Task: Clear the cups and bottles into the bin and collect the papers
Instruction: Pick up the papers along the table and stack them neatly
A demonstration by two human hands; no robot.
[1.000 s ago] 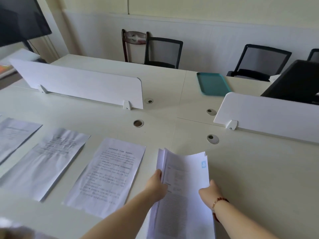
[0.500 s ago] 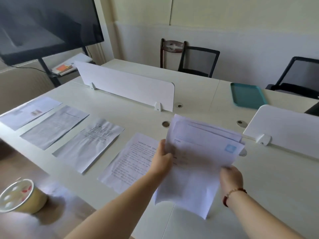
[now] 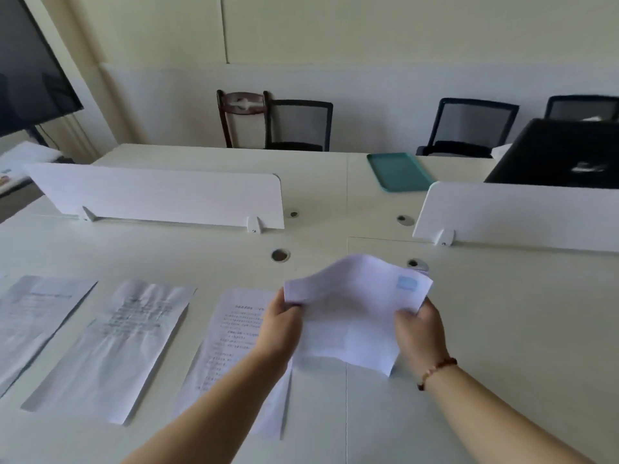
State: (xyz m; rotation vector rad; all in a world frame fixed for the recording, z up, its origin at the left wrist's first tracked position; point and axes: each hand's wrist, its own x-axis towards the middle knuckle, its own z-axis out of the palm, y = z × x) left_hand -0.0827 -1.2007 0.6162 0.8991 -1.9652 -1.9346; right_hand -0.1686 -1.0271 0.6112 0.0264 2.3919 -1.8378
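Note:
Both hands hold a small stack of white papers [image 3: 351,313] just above the table, near its middle. My left hand [image 3: 279,324] grips the stack's left edge and my right hand [image 3: 420,333] grips its right edge; the sheets bow upward between them. Three printed sheets lie flat in a row to the left: one [image 3: 231,349] partly under my left forearm, a creased one [image 3: 114,346] in the middle, and one [image 3: 30,319] at the far left. No cups, bottles or bin are in view.
The white table [image 3: 502,329] carries two low white divider panels [image 3: 160,199] [image 3: 522,216], several round cable holes [image 3: 280,255], a teal tray [image 3: 400,170] and a dark laptop lid [image 3: 562,155] at the back right. Chairs [image 3: 298,123] line the far wall. A dark screen [image 3: 30,68] stands left.
The stack has been lifted off the table and turned so it hangs between both hands. The view swung left toward the floor, then back to the table.

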